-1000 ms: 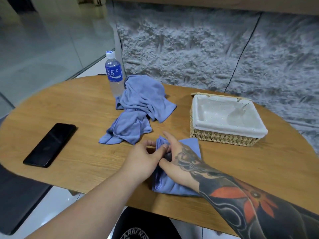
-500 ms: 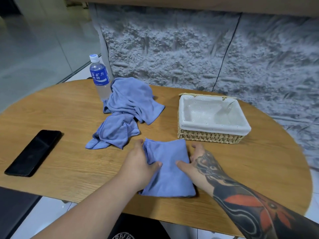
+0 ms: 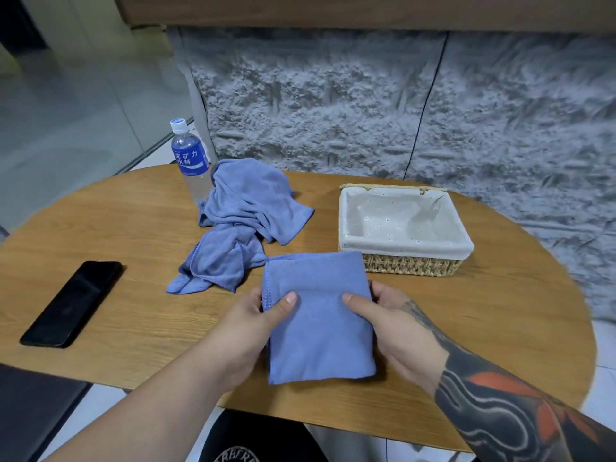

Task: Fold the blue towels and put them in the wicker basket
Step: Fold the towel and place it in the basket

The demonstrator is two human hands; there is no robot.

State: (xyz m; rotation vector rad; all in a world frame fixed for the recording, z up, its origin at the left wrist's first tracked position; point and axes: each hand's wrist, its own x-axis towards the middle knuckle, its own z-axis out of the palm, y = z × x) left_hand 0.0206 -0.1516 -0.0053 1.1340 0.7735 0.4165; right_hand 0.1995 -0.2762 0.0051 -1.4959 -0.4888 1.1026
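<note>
1. Rough grey wall panelling (image 3: 333, 111) fills the upper frame behind a rounded wooden table (image 3: 133, 221).
2. Low in the centre of the frame, a folded towel (image 3: 316, 315) is held as a neat rectangle between both hands.
3. The left hand (image 3: 253, 325) pinches its left edge, thumb on top and fingers tucked under. The right hand (image 3: 396, 328) grips the right edge the same way. Holding both sides likely keeps the layers from slipping open.
4. The wicker basket (image 3: 410, 265), lined in white cloth and with nothing visible inside, sits right of centre, just beyond the towel's far right corner, so the carry looks short.
5. A heap of blue towels (image 3: 243, 221) lies crumpled left of the basket, not yet folded.
6. A water bottle (image 3: 190, 165) stands against the heap at upper left, and a black phone (image 3: 71, 303) lies at far left, both away from the folding spot.
</note>
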